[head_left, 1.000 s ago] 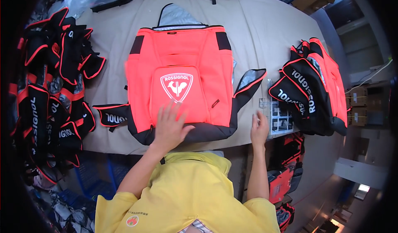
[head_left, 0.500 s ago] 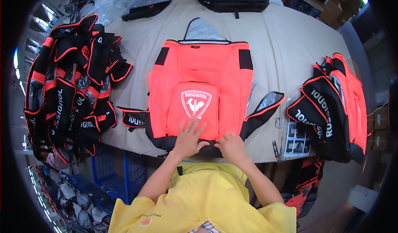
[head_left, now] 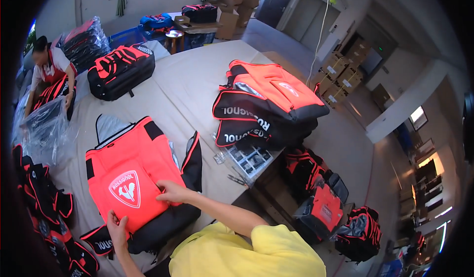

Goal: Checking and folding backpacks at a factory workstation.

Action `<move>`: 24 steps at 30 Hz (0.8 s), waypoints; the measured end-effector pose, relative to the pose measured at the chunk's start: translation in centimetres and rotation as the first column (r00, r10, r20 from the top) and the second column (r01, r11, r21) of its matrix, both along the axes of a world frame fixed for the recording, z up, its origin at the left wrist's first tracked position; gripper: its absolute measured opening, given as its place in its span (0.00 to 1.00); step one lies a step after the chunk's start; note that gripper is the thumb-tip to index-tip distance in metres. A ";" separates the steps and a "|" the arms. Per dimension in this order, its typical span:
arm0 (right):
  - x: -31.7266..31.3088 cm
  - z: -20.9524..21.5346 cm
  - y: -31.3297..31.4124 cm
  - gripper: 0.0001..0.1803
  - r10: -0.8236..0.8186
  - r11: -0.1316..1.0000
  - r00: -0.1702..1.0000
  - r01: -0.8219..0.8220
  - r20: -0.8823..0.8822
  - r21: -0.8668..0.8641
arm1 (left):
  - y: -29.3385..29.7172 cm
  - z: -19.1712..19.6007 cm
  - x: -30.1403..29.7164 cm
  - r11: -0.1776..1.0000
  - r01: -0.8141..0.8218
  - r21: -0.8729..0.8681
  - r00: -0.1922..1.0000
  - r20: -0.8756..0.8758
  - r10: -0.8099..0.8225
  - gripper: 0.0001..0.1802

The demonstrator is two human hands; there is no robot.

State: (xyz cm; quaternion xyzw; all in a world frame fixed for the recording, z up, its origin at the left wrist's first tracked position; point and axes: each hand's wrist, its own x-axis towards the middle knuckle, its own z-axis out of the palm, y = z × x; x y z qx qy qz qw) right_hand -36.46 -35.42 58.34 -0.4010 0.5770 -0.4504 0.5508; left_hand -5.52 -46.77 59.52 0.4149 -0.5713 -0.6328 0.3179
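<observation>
We see the coral-and-black bag (head_left: 140,178) lying flat at the lower left of the frame, front panel up, with its white shield emblem (head_left: 126,189) uppermost and its grey-lined flap (head_left: 109,127) spread at the top end. Our hands are apart from each other, both at its front pocket: the left hand (head_left: 117,227) is at the lower left edge, thumb and fingers bent, and the right hand (head_left: 173,192) is on the right side, fingers curled in. We cannot tell whether either one pinches the fabric. The bag rests on the cloth-covered worktop (head_left: 190,87). Right of it, near the worktop's edge, we have snips (head_left: 237,179) and a gridded sheet (head_left: 249,159), just below a second coral-and-black bag (head_left: 281,89). Black pieces with coral trim (head_left: 39,222) crowd the lower left edge of the frame. At the upper left, a black bag with coral straps (head_left: 121,74) sits between us and a co-worker (head_left: 52,72), who bends over clear plastic (head_left: 47,131).
</observation>
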 end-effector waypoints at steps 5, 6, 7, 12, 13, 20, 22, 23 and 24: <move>1.5 -2.8 9.4 0.14 -0.185 0.825 0.874 -0.109 -0.449 -0.554 | 6.7 -0.4 3.3 0.756 0.202 -0.623 0.978 0.175 -0.117 0.16; 2.5 -2.6 11.5 0.16 -0.170 0.918 0.819 -0.070 -0.548 -0.390 | 7.6 -3.4 4.2 0.711 0.320 -0.626 0.905 0.423 -0.034 0.13; 2.2 -5.4 13.0 0.15 -0.206 0.928 0.760 -0.048 -0.616 -0.368 | 8.8 -3.7 3.6 0.660 0.365 -0.657 0.901 0.427 -0.073 0.12; 4.5 -7.4 14.5 0.14 -0.318 0.931 0.644 0.071 -0.696 -0.359 | 11.6 -6.2 4.9 0.630 0.389 -0.673 0.887 0.458 -0.058 0.20; 4.8 -7.2 14.0 0.14 -0.311 0.937 0.664 0.093 -0.680 -0.338 | 11.4 -6.4 5.6 0.655 0.381 -0.653 0.894 0.442 -0.079 0.21; 6.8 -7.6 13.8 0.16 -0.318 0.933 0.681 0.101 -0.660 -0.346 | 11.0 -7.0 7.9 0.668 0.395 -0.631 0.897 0.421 -0.133 0.24; 7.1 -7.6 13.9 0.15 -0.343 0.927 0.690 0.138 -0.637 -0.350 | 11.0 -7.2 8.0 0.693 0.385 -0.610 0.899 0.418 -0.132 0.24; 7.0 -7.4 14.1 0.15 -0.348 0.926 0.681 0.143 -0.644 -0.349 | 11.0 -7.2 7.7 0.691 0.385 -0.612 0.902 0.409 -0.140 0.24; 7.0 -7.3 14.2 0.15 -0.346 0.927 0.669 0.133 -0.658 -0.351 | 11.1 -7.3 7.7 0.688 0.384 -0.616 0.901 0.413 -0.133 0.24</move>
